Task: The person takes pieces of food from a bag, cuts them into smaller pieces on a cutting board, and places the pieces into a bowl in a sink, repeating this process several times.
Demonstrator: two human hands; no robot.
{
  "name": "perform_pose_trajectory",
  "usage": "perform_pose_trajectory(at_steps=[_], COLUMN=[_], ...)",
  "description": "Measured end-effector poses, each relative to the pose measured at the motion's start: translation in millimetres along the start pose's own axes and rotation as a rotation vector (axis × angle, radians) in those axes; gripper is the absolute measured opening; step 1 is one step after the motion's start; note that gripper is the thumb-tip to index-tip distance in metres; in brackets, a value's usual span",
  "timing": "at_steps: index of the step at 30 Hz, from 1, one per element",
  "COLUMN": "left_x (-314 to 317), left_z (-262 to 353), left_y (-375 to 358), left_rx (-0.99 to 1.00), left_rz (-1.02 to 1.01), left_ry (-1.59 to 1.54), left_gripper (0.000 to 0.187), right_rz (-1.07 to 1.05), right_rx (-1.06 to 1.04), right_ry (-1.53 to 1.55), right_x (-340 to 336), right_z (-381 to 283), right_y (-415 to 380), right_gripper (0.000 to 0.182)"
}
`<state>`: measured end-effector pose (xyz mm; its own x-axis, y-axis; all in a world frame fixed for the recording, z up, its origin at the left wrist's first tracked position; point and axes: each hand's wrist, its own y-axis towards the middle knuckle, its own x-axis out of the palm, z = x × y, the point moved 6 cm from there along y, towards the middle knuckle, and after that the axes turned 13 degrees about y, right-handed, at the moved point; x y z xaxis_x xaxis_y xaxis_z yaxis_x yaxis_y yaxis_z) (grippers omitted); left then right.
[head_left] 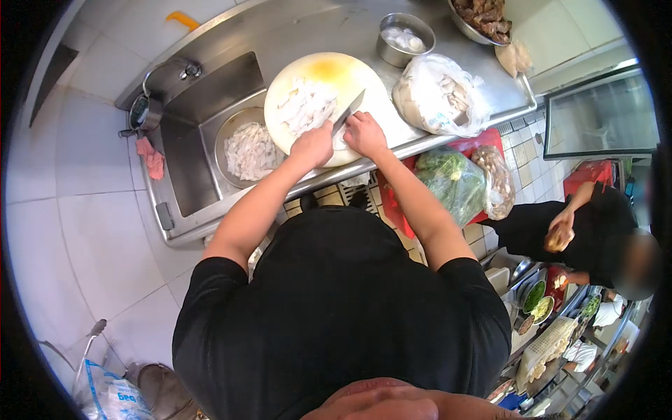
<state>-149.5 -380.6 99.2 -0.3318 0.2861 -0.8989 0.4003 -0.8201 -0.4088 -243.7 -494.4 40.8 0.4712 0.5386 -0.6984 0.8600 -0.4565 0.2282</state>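
Note:
My left hand [313,145] is closed round the handle of a kitchen knife [350,107], whose blade slants up and to the right over a round cutting board [374,87]. Close beside the blade, my right hand [365,133] has its fingers curled down on the board over a pale piece of raw food [339,140], mostly hidden. A heap of cut whitish strips [306,105] lies on the board's left half. More such strips [253,150] fill a round pan in the sink. To the right of the board sits an open plastic bag [441,94] of pale pieces.
A metal pot [406,38] and a bowl of brown meat [484,17] stand at the back. Below the counter edge are bagged green vegetables [451,178] and another filled bag [493,180]. A co-worker [595,224] stands at the right near an open glass door [595,115].

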Motion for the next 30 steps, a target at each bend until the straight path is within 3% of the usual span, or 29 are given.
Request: perform_pose_trajectory(at_steps=[3, 5, 7, 10, 12, 14, 17, 21, 23, 26, 28, 30], left_x=[30, 32, 21, -13, -24, -7, 4, 32, 19, -3, -17, -15], left_z=[-34, -60, -84, -69, -36, -12, 5, -54, -74, -73, -40, -7], left_y=[-53, -107, -130, -99, -64, -19, 3, -77, -122, -115, -86, -47], left_rx=[0.049, -0.034, 0.076, 0.049, 0.048, 0.165, 0.069, 0.096, 0.011, 0.021, 0.029, 0.055], left_rz=[-0.116, -0.18, -0.157, -0.203, -0.123, 0.004, -0.031, -0.057, -0.214, -0.224, -0.114, -0.037], left_ry=[-0.021, -0.07, -0.036, -0.026, 0.004, 0.024, 0.04, 0.065, 0.098, 0.056, 0.007, -0.027], left_gripper=[0.028, 0.027, 0.026, 0.03, 0.029, 0.027, 0.027, 0.029, 0.031, 0.03, 0.03, 0.031], right_rz=[0.047, 0.146, 0.176, 0.206, 0.228, 0.153, 0.122, 0.198, 0.209, 0.15, 0.21, 0.135], right_rx=[-0.002, -0.065, -0.059, -0.089, -0.113, -0.047, -0.011, -0.082, -0.076, -0.026, -0.037, -0.034], right_ry=[0.028, 0.102, 0.127, 0.114, 0.071, -0.013, 0.007, 0.08, 0.096, 0.151, 0.077, 0.004], right_x=[1, 1, -5, -16, -23, -14, -7, -10, -17, -21, -30, -26], right_z=[5, 8, 7, -8, -13, -12, 0, 4, 6, -2, -9, -4], right_y=[-6, -10, -12, -16, -17, -17, -20, -26, -28, -33, -34, -31], right_gripper=[0.022, 0.017, 0.017, 0.017, 0.017, 0.019, 0.016, 0.012, 0.011, 0.013, 0.017, 0.018])
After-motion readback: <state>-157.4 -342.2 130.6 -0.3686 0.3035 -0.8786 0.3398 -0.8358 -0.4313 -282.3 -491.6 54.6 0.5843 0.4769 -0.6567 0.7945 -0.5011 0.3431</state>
